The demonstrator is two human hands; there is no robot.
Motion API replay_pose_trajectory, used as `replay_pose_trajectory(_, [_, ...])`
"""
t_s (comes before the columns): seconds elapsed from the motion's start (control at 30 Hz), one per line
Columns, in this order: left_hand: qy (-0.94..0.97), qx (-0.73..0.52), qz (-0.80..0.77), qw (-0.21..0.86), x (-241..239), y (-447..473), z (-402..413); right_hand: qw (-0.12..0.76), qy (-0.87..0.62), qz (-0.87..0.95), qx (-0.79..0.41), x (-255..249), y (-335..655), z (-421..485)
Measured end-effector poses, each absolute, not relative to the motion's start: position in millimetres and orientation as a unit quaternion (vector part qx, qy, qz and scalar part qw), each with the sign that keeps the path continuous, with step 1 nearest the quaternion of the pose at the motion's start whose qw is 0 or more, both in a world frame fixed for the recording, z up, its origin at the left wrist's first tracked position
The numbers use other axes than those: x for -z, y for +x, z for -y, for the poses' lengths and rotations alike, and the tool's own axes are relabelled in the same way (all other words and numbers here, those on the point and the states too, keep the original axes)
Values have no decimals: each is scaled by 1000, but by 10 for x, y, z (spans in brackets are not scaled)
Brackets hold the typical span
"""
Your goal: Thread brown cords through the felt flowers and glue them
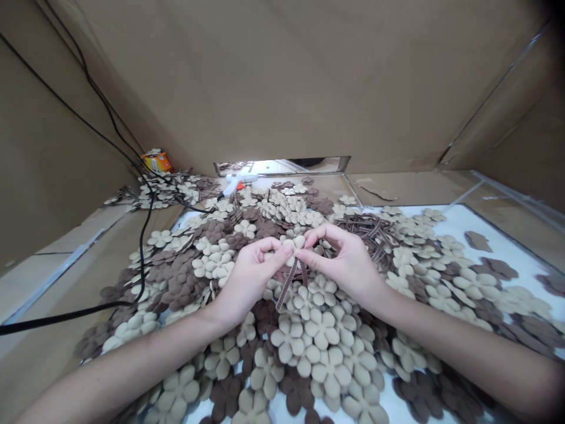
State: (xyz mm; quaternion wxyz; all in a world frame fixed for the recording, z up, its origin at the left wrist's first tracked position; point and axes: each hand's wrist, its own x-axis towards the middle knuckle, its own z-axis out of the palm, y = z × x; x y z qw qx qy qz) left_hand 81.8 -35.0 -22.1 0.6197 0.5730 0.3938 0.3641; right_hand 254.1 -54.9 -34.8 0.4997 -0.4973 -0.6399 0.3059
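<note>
Between both hands, above the pile, is a cream fabric flower (pixel 291 242) with a brown stitched ribbon (pixel 288 285) hanging down from it in two tails. My left hand (pixel 260 262) pinches the flower's left side between thumb and fingers. On the other side, my right hand (pixel 338 253) has its thumb and forefinger closed at the flower's right petals. The fingertips partly cover the flower. Below the hands lie many loose cream flowers (pixel 322 327) and brown flowers (pixel 226 396). A tangle of brown ribbon pieces (pixel 371 229) sits just beyond my right hand.
A white glue gun (pixel 236 184) with an orange trigger lies at the back, its black cable (pixel 142 253) running left. An orange packet (pixel 156 161) stands at the back left. Cardboard walls (pixel 282 76) surround the white work surface (pixel 474 221), with a slot at the back.
</note>
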Motion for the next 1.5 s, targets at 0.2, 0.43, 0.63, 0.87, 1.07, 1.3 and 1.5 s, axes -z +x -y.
replay_pose_trajectory(0.2, [568,-367,-380,631,217,829,359,545,-463,601,-357,383,2522,518])
replay_pose_trajectory(0.43, [553,-365,-378,647,191,846,374,572,-448,593,-347,356,2513,508])
replay_pose_trajectory(0.63, [556,-363,-376,646,192,849,378,559,-447,601,-355,364,2500,515])
replay_pose_trajectory(0.87, [538,-372,-371,659,201,853,400,558,-460,597,-348,346,2495,533])
replay_pose_trajectory(1.07, [564,-349,-377,646,269,838,374,565,-448,588,-367,344,2481,536])
replay_pose_trajectory(1.3, [564,-363,-370,643,280,851,355,582,-386,524,-487,407,2469,490])
replay_pose_trajectory(1.5, [558,-373,-360,648,298,864,351,582,-392,433,-566,322,2469,506])
